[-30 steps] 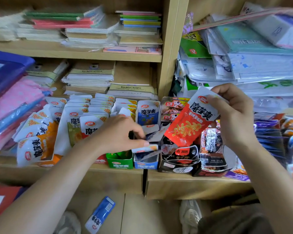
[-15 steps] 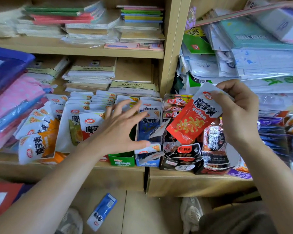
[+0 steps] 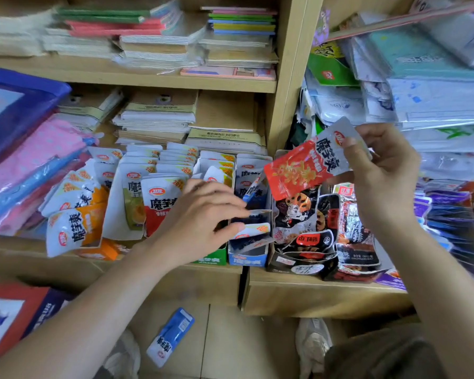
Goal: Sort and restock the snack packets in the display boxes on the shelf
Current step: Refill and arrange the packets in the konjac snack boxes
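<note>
Shelf [image 3: 312, 299] restock.
Its blue box [image 3: 248, 259] holds blue packets [image 3: 253, 231], one pinched by the left hand [image 3: 200, 217]; the right hand [image 3: 381, 181] grips a red packet [image 3: 298, 170].

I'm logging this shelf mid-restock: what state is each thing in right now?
Left grip: pinching a white-topped packet inside the blue box.
Right grip: holding the red packet up in the air, tilted.
Blue box: open-topped, packets slanting inside.
Orange packets: spilled forward, leaning.
Fallen blue packet: lying flat on the floor.
</note>
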Tool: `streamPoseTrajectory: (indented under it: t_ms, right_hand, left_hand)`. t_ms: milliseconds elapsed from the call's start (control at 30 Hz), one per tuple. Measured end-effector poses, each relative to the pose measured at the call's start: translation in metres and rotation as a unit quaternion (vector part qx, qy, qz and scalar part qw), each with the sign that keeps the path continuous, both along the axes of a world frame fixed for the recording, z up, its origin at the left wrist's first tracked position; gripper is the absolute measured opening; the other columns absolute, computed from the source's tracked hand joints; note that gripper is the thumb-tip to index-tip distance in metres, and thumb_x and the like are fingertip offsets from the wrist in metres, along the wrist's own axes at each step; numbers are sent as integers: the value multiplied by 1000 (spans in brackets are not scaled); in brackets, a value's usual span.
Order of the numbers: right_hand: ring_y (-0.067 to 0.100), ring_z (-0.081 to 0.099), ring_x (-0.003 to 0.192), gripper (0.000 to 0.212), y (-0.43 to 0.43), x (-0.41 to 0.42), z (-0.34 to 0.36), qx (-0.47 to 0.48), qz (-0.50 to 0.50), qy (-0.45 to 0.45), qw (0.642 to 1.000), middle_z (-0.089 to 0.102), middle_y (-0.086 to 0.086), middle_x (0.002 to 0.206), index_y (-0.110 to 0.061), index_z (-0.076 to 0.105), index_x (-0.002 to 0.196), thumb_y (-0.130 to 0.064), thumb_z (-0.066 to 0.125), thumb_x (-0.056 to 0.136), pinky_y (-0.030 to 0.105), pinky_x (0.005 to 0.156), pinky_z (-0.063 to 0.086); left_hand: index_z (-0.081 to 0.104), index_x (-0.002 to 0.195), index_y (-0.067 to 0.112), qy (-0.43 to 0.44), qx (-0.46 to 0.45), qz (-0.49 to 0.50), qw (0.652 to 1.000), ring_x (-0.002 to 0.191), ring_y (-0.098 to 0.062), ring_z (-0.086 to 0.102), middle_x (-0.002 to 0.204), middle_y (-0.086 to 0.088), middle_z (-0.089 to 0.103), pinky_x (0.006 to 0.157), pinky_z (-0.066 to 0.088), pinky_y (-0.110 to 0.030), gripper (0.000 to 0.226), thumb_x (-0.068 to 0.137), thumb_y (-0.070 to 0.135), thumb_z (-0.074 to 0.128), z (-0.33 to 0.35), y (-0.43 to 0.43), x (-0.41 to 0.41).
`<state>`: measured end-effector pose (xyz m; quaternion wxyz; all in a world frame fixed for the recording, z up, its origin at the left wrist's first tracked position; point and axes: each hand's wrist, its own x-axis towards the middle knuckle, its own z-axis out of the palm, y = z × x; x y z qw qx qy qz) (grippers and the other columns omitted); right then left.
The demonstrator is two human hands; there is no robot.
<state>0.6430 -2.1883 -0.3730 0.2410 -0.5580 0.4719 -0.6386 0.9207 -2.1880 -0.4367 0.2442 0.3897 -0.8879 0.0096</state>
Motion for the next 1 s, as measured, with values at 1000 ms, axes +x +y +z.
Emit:
streamPoseTrajectory:
  t_ms: [1000]
  right_hand:
    - [4, 61, 83, 10, -24, 173, -43, -115, 229, 337, 906, 75, 4, 95, -5, 77, 99, -4, 69, 93, 13, 75, 48]
  left_hand:
    - [72, 114, 39, 236, 162, 238, 928, 101, -1, 66, 105, 26, 71, 93, 53, -47, 29, 85, 43, 67, -18, 47, 153]
